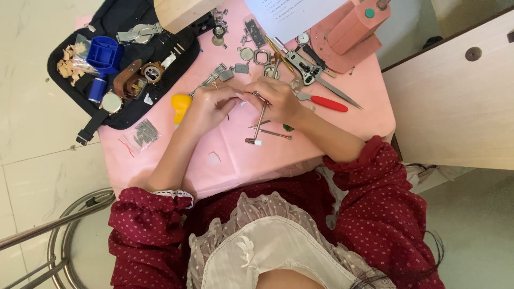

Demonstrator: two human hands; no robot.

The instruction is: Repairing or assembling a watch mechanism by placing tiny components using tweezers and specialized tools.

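Over a small table with a pink cloth (348,120), my left hand (211,107) and my right hand (278,99) meet at the middle. Both pinch a tiny metal part between their fingertips; the part is too small to tell apart. A small metal hammer (258,126) lies just under my right hand, its white-tipped head toward me. A yellow-handled tool (181,104) rests beside my left hand, partly hidden by it. A red-handled tool (326,103) lies just right of my right hand.
A black tool pouch (115,24) at the far left holds a blue holder (104,53), watches and straps. Watch cases, metal links and pliers (305,69) are scattered at the back. A pink press (353,29) stands at the far right. A metal stool (64,235) is lower left.
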